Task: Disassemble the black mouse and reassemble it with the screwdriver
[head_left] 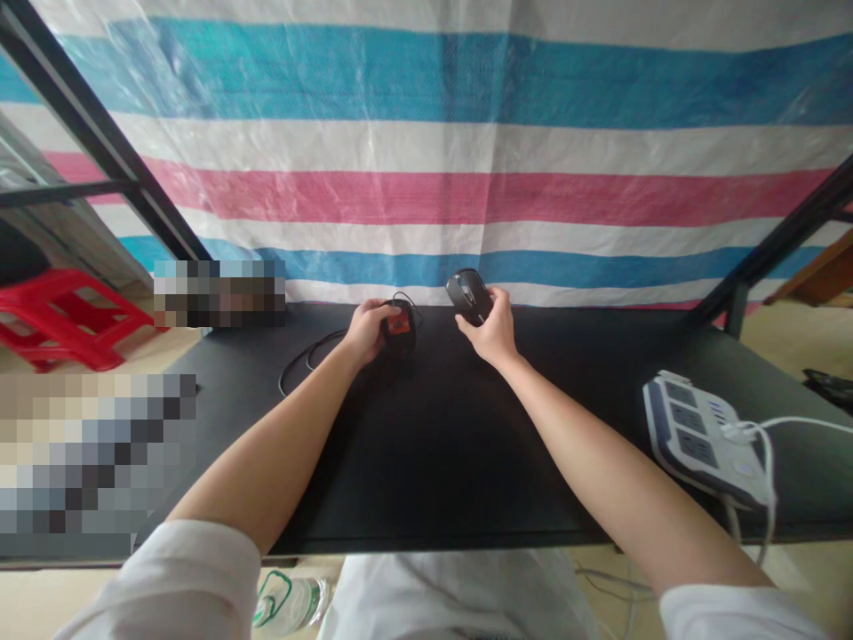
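Both of my hands are over the far part of a black desk [426,462]. My left hand [365,333] is closed around a black corded mouse [402,342] with an orange-red patch facing up; the thumb lies across its top. A thin black cable [313,345] loops out on the desk to the left, and a bit of it rises above the mouse. In my right hand [497,331] is a black mouse [468,293], lifted and tilted, its scroll wheel and buttons visible and no cord to be seen. The two mice are apart, side by side.
A white power strip [706,444] with plugged white cables sits at the desk's right. A striped plastic sheet [426,196] hangs behind, between black frame posts [166,222]. On the floor are a red stool [73,316] and a clear plastic container [290,604]. Blurred patches cover the left.
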Demonstrator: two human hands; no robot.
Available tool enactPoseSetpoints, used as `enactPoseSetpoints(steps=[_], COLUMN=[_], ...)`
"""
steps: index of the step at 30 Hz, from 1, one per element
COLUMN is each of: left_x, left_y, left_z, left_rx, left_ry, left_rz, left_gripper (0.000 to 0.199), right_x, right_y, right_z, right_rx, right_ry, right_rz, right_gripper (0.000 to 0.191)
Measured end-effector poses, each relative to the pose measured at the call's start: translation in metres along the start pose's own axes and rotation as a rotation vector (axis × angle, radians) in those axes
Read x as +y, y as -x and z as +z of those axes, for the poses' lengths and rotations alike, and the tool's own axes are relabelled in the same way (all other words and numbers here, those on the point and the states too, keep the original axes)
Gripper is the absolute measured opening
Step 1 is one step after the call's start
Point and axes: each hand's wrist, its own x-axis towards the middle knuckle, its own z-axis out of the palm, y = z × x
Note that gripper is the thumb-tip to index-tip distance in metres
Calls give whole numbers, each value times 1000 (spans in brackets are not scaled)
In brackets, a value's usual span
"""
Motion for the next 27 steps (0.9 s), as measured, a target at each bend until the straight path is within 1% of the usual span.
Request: enactPoseSetpoints(steps=[3,5,7,10,13,17,19,21,24,27], left_x=[-2,-3,-3,-1,-1,-5,-6,-7,-5,-3], left_y=[-2,-3,-2,1,4,5,7,10,18,24], left_z=[1,3,4,7,11,15,17,20,26,30], left_rx=[67,105,117,129,126,92,88,71,19,-49], left_ry=[2,5,-13,-37,-3,88,119,139,182,230], left_rz=[1,24,44,54,47,41,23,5,-3,-10], left_gripper=[28,38,47,51,45,20,14,14,18,23], right_x=[-5,-9,-12,-18,-28,-43,-49,-54,-57,-58], right_y=[1,1,2,3,4,8,12,16,19,20], right_z=[0,-1,-1,-1,-1,3,5,7,9,9], right_rx=[-4,-18,-46,-95,-124,-154,-180,-221,-269,-258], right_ry=[-54,-100,-146,-186,-210,-242,-246,-232,-180,-145], right_rz=[18,26,38,51,42,78,121,155,177,170], right_gripper=[65,67,70,70,63,60,63,66,67,66])
